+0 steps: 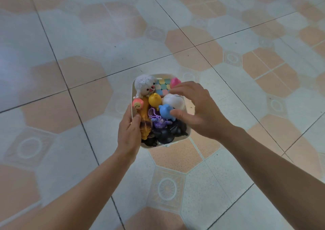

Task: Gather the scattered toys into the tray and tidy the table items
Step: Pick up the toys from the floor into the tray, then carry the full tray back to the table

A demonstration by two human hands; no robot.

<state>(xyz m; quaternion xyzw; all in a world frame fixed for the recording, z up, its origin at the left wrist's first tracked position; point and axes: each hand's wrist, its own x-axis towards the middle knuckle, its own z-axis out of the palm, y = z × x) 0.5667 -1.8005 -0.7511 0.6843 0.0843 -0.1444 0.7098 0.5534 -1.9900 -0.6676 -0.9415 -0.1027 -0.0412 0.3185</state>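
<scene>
1. The left hand (128,133) grips the left wall of the tray (163,75). The fingers are underneath and the thumb is bent over the rim, where it presses on a long orange toy (145,122). The tray is held in the air above the tiled floor (70,36); no worktop is in view.
2. The tray is full up to the rim. On its left side are a crocheted white toy (145,86) and a small pink figure (138,104). In the middle are a yellow toy (154,101), a pastel cube (162,87), a purple toy (157,119) and a blue toy (166,112). Dark toys (165,135) lie at the near end.
3. A round white toy (173,101) and a pink toy (175,82) sit toward the right.
4. The right hand (198,110) is above the right side, with fingers and thumb apart and loosely bent around the round white toy. It is a little blurred, so I cannot tell if the fingertips touch it.
5. The toys look light, and the plastic ones are probably smooth and slippery. Because the pile is high, it can spill if the tray tilts. I judge it is safer to support the tray by two opposite walls and keep it level.
</scene>
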